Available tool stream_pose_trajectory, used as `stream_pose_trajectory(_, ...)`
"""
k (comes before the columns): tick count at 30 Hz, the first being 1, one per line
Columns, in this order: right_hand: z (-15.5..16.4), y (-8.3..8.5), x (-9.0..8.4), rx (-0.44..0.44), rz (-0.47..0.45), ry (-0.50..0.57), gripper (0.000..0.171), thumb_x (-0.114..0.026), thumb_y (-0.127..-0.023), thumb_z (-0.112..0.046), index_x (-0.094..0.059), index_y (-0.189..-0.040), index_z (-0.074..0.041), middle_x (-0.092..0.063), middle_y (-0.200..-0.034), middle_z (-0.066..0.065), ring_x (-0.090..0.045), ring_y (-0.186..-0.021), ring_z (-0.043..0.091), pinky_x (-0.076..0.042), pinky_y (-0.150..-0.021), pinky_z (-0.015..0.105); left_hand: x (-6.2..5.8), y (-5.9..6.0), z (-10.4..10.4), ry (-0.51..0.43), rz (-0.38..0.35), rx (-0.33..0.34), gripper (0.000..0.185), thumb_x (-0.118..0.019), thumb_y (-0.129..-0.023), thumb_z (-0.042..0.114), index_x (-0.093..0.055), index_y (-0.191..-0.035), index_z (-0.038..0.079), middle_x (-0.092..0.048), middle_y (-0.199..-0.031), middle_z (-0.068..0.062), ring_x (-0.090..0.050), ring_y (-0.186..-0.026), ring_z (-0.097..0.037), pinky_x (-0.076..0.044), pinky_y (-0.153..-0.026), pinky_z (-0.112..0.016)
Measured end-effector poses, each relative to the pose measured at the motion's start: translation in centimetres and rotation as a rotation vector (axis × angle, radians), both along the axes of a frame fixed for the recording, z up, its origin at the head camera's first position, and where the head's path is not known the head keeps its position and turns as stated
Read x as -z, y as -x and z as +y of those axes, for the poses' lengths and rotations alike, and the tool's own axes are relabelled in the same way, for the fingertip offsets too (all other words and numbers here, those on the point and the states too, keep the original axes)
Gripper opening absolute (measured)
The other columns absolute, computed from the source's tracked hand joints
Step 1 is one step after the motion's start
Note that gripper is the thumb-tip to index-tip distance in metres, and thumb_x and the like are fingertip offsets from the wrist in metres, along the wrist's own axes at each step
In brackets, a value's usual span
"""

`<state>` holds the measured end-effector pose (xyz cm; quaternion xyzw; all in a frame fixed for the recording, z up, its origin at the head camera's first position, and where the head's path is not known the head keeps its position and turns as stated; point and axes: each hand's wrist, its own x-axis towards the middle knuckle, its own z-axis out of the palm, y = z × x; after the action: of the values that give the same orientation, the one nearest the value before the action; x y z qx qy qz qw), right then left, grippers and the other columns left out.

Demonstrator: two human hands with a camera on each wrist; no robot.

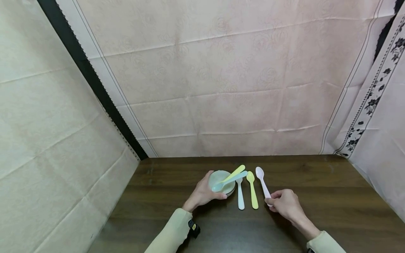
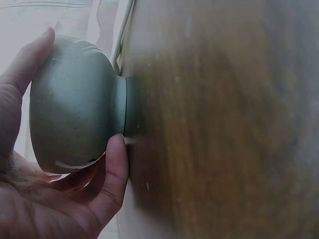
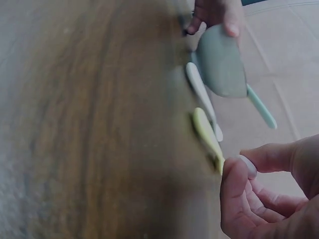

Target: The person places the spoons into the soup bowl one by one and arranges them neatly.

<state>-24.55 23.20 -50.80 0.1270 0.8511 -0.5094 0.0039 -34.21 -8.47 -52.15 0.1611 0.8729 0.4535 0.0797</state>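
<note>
My left hand (image 1: 204,191) holds a pale green bowl (image 2: 75,107) by its side, the thumb near the rim and a fingertip by the base. Across the bowl's mouth lie a yellow-green spoon (image 1: 238,170) and a light blue spoon (image 1: 232,178), their handles sticking out to the right. Between thumb and fingers, my right hand (image 1: 286,204) pinches the handle end of a whitish spoon (image 1: 262,181), whose bowl end points away from me. Left of it, a second yellow-green spoon (image 1: 253,193) and a pale bluish-white spoon (image 1: 240,196) lie on the table.
A brown wooden table (image 1: 234,233) carries everything. Behind it hangs a pale pinkish cloth (image 1: 237,88), with more light cloth at the left (image 1: 57,140) and at the right, edged with a black floral band (image 1: 373,102). A dark strap (image 1: 193,228) sits on the left wrist.
</note>
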Motion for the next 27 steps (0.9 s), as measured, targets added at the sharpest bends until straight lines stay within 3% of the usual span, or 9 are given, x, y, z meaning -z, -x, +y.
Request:
stream_pose_trajectory(12,0.9,-0.1,-1.9,-0.011,0.022,0.111,0.026,-0.077,-0.097,-0.004,-0.070,-0.111,0.017,-0.079,-0.084,0.008,-0.074,-0.067,0.011,-0.062,-0.063,0.025,-0.1,0.0,0.0,-0.018,-0.016,-0.003,0.117,-0.100,-0.076,0.041,-0.035,-0.168,0.011,-0.057,-0.156,-0.014,-0.058,-0.132,-0.032,-0.050,-0.110,-0.058)
stream_pose_trajectory(27,1.3,-0.8,-3.6,-0.033,0.066,0.171,0.030,-0.073,-0.101,-0.003,-0.068,-0.120,0.019,-0.081,-0.089,0.011,-0.073,-0.069,0.008,-0.062,-0.065,0.024,-0.1,-0.1,0.0,0.000,-0.021,-0.010,0.119,-0.100,-0.077,0.041,-0.032,-0.169,0.008,-0.055,-0.159,-0.017,-0.057,-0.135,-0.035,-0.049,-0.112,-0.061)
